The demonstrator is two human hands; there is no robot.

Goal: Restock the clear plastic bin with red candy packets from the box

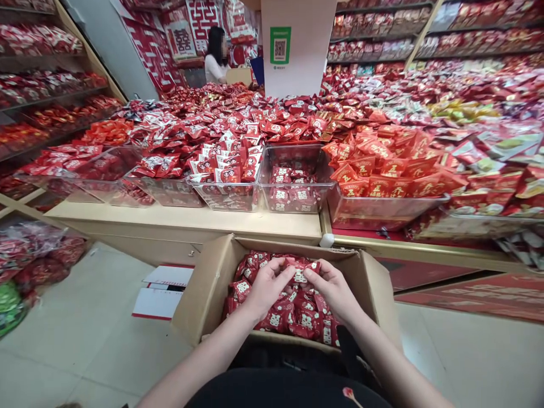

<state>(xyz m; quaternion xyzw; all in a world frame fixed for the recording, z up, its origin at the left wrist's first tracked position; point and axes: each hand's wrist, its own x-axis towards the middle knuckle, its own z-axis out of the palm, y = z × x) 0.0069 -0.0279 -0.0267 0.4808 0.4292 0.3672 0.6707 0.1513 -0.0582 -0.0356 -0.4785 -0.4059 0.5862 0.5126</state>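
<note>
Just ahead of the wearer's dark clothing (272, 391), an open carton (212, 283) is holding a loose heap of dark red packets (276, 320) printed with pale characters and flowers. Above that heap, the left hand (268, 286) and the right hand (334, 286) are facing each other, thumbs and fingertips closing narrowly on one packet (300, 273), a hand at each end, its printed face showing between the thumbs. The packet is looking light and soft-sided, probably a thin wrapper around something small; the contents are not showing. Its smooth film could be slipping under a loose touch, and a hard squeeze could be crushing what is inside, so the two ends are seeming the better place for a light pinch. Beyond the carton, the pale counter (238, 222) is carrying a row of clear bins (170, 195); one bin (297, 184) is holding a low layer of similar packets (293, 174), while orange-red packets (382, 153) are heaping high just to its right. Farther back, another person (216, 56) is showing near red-and-white wall hangings (204, 25)
</note>
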